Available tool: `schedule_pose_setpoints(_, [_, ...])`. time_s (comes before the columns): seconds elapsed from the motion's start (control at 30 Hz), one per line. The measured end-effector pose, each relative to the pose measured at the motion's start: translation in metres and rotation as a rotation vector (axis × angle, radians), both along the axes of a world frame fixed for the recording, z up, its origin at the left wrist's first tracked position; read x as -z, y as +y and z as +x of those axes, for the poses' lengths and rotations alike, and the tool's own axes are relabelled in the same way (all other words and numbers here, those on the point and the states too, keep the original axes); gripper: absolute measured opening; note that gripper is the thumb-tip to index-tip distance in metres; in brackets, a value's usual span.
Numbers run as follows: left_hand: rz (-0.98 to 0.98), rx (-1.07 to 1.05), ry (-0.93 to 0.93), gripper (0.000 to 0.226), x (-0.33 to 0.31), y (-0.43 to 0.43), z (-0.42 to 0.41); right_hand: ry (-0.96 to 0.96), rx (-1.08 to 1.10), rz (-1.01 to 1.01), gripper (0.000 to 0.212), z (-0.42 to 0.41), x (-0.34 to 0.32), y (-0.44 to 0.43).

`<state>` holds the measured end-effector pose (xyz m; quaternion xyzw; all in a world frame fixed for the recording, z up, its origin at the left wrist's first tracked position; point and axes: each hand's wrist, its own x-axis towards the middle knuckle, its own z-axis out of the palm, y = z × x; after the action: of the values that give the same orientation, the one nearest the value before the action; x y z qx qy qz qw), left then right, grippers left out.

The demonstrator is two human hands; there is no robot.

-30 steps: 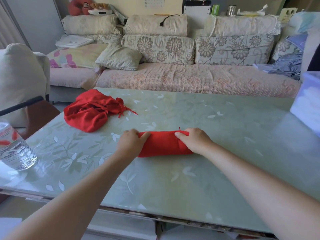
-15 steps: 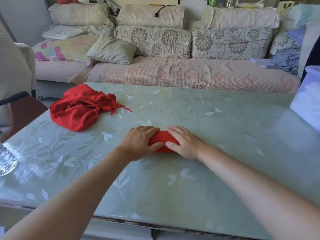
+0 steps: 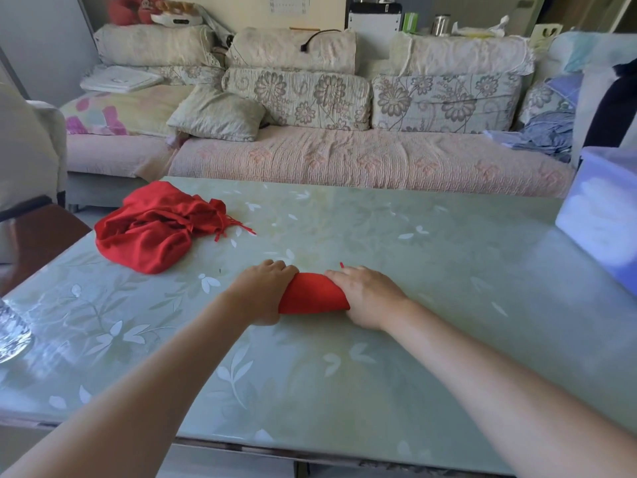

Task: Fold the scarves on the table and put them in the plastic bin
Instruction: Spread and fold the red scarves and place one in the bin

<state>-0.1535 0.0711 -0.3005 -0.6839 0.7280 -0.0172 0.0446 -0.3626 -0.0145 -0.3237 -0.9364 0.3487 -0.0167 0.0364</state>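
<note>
A small folded red scarf [image 3: 312, 294] lies on the green glass table [image 3: 379, 357] in the middle. My left hand [image 3: 262, 291] grips its left end with curled fingers. My right hand [image 3: 367, 294] grips its right end, fingers wrapped over the top. A second red scarf [image 3: 155, 225] lies crumpled and unfolded at the table's far left, a fringe trailing to its right. The pale blue translucent plastic bin [image 3: 603, 212] stands at the table's right edge, partly cut off by the frame.
A clear water bottle [image 3: 10, 329] stands at the near left edge of the table. A long sofa [image 3: 344, 157] with floral cushions runs behind the table. A chair with a dark wooden seat [image 3: 31, 236] stands at the left.
The scarf went from a long roll to a much shorter bundle as my hands came together. Both hands now clasp its ends, and the bundle shows between them again.
</note>
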Motion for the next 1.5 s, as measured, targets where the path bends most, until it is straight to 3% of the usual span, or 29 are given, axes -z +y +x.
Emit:
schedule_pose_setpoints(0.23, [-0.042,0.117,0.144,0.058,0.001,-0.007,-0.067,0.015,0.095,-0.026,0.065,-0.087,-0.005,0.004])
schedule_pose_setpoints(0.53, [-0.141,0.289,0.032,0.054,-0.002,-0.057,-0.225,0.054,0.282,-0.125,0.064,-0.253,-0.016,-0.01])
schedule_pose_setpoints(0.67, [-0.174,0.396,0.047,0.061,-0.002,-0.095,-0.305,0.035,0.411,-0.157,0.062,-0.332,-0.016,-0.018])
schedule_pose_setpoints(0.93, [-0.208,0.499,0.04,0.085,-0.005,-0.144,-0.44,-0.029,0.622,-0.343,0.082,-0.449,-0.012,-0.024])
schedule_pose_setpoints(1.03, [-0.152,0.535,0.059,0.096,-0.005,-0.153,-0.473,0.023,0.702,-0.342,0.085,-0.476,-0.011,-0.02])
schedule_pose_setpoints(1.13, [0.052,0.548,0.169,0.099,0.008,-0.15,-0.484,0.044,0.644,-0.134,0.085,-0.496,-0.006,-0.012])
schedule_pose_setpoints(1.27, [0.159,0.431,0.47,0.081,0.016,-0.138,-0.482,-0.047,0.686,-0.054,0.081,-0.492,-0.012,-0.007])
schedule_pose_setpoints(1.33, [0.089,0.408,0.581,0.061,0.019,-0.132,-0.483,-0.115,0.711,-0.118,0.072,-0.481,-0.016,-0.012])
schedule_pose_setpoints(1.4, [0.029,0.376,0.711,0.047,0.025,-0.127,-0.484,-0.103,0.728,-0.181,0.051,-0.469,-0.022,-0.017])
schedule_pose_setpoints(1.5, [-0.064,0.304,0.774,0.028,0.022,-0.129,-0.485,-0.117,0.766,-0.059,0.037,-0.459,-0.027,-0.023])
